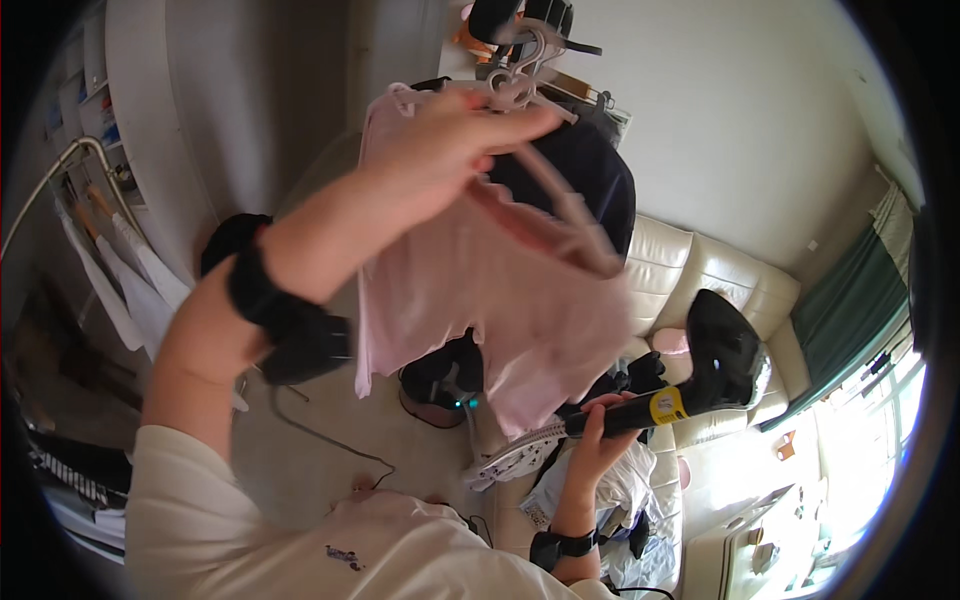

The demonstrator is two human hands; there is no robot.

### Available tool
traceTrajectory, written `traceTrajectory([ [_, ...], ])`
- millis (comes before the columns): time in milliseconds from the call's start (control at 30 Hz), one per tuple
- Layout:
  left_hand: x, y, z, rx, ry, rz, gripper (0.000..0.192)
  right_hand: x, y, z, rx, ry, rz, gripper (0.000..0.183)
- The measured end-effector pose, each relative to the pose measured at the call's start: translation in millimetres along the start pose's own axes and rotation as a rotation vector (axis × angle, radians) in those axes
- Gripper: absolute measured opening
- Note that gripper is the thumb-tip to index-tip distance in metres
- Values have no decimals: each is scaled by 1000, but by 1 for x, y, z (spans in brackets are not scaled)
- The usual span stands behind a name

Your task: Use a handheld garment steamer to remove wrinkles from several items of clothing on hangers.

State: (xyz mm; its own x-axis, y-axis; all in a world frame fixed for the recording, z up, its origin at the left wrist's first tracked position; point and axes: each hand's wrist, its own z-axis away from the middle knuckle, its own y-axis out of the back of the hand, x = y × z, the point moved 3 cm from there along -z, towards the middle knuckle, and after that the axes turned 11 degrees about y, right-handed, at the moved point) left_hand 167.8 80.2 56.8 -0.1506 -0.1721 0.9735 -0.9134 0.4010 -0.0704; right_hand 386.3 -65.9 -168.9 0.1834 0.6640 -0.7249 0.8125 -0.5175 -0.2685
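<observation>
My left hand [487, 135], raised at upper centre and blurred, grips a pink plastic clothes hanger [574, 210] just below its hook. A pale pink garment [442, 277] drapes below that hand, and part of the hanger crosses in front of it. Behind them hangs a dark garment [604, 180]. At lower right, my right hand [607, 435] is wrapped around the black handle of a handheld garment steamer head [716, 360], which points to the upper right. A ribbed hose [525, 446] runs from the handle's lower end.
A dark appliance base [442, 382] with small lit lights stands on the floor. Clothes [630, 480] lie heaped on a cream leather sofa [660, 251]. White garments [139, 277] hang from a metal rack [94, 142] at left. A cable [330, 431] crosses the floor.
</observation>
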Motion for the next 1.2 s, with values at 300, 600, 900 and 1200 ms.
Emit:
traceTrajectory([
  [300,27,124,87,155,405,-309,18,11,-16,-2,-122,-63,-110,36],
  [600,80,151,110,213,457,-753,18,26,-60,8,-297,-89,-221,35],
  [900,90,146,29,116,130,-848,21,15,-58,12,-251,-93,-246,35],
  [1200,43,86,-70,-143,34,-707,22,1,-14,14,-59,-73,-26,38],
])
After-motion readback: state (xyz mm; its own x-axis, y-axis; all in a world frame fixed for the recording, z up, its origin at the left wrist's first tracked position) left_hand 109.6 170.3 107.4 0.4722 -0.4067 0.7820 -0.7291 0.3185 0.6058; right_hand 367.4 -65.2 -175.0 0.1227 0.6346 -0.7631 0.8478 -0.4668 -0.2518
